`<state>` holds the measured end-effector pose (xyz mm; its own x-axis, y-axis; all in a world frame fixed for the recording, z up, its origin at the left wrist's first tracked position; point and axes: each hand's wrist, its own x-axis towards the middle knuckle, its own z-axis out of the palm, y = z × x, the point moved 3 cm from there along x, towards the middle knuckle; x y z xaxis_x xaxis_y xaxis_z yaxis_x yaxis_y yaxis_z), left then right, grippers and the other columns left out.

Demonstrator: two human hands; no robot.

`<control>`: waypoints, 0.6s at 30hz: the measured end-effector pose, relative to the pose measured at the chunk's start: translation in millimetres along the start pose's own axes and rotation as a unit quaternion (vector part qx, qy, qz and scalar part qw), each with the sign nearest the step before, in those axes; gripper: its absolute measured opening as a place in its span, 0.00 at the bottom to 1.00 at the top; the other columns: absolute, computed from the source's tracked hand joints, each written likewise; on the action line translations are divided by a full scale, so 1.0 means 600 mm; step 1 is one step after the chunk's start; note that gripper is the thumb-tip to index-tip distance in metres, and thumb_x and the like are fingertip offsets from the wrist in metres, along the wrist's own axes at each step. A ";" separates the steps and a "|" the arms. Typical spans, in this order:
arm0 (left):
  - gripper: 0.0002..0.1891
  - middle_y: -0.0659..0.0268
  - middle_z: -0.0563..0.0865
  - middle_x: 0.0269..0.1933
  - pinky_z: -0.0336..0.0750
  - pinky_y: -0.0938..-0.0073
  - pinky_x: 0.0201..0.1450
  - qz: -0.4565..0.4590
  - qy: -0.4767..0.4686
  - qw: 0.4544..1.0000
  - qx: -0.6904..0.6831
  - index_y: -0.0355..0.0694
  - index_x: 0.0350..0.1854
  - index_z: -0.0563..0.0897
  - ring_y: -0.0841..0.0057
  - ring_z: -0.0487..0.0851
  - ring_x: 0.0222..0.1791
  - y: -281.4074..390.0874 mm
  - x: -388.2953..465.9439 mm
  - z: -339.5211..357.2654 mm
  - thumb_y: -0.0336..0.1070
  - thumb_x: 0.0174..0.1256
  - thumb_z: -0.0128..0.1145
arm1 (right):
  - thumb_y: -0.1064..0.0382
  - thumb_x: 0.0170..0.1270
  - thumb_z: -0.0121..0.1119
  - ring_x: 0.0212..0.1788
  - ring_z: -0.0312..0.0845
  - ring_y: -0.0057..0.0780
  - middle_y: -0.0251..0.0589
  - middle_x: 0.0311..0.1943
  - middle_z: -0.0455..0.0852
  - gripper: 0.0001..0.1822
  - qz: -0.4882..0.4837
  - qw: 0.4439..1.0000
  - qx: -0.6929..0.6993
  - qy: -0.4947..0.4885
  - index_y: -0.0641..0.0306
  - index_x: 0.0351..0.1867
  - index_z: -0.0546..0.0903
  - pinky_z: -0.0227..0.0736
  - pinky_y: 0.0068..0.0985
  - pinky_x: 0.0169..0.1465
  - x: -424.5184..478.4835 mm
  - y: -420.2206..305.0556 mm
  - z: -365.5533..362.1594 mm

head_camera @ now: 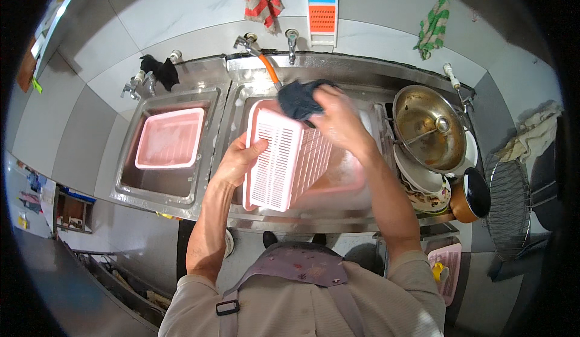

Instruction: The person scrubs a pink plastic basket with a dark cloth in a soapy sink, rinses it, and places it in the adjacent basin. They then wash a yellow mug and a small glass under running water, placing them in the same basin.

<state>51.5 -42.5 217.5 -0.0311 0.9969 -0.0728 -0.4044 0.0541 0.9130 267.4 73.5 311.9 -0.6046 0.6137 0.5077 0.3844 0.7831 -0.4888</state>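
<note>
My left hand (pixel 238 160) grips the near left rim of a pink slotted plastic basket (pixel 272 160), which is tilted on its side above the middle steel sink. In my right hand (pixel 337 117) is a dark wet cloth (pixel 299 100), held over the basket's far edge; that hand is slightly blurred. Beneath the basket, in the middle sink, lies a pink basin (pixel 358 180) with cloudy water, partly hidden by the basket and my right arm. A second pink basin (pixel 198 151) holding sudsy water sits in the left sink (pixel 158 180).
A faucet with an orange hose (pixel 270 69) reaches towards the sink beside another tap (pixel 292 47). At the right, a large metal wok (pixel 412 124) rests over stacked plates (pixel 419 174), next to a brown pot (pixel 469 196). A black cloth (pixel 163 72) hangs on the left tap.
</note>
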 end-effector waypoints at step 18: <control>0.19 0.60 0.91 0.49 0.83 0.70 0.51 0.008 0.060 0.998 -0.006 0.32 0.56 0.83 0.74 0.89 0.45 0.000 -0.029 -0.103 0.38 0.68 0.68 | 0.63 0.67 0.62 0.46 0.87 0.50 0.59 0.41 0.89 0.19 0.360 0.923 0.132 0.041 0.71 0.55 0.82 0.76 0.36 0.50 -0.133 0.365 0.209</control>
<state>-4.8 -63.5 194.1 -0.1471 0.9834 -0.1066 -0.4131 0.0368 0.9100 312.2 183.1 75.2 -0.1995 0.9795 0.0298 0.4766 0.1235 -0.8704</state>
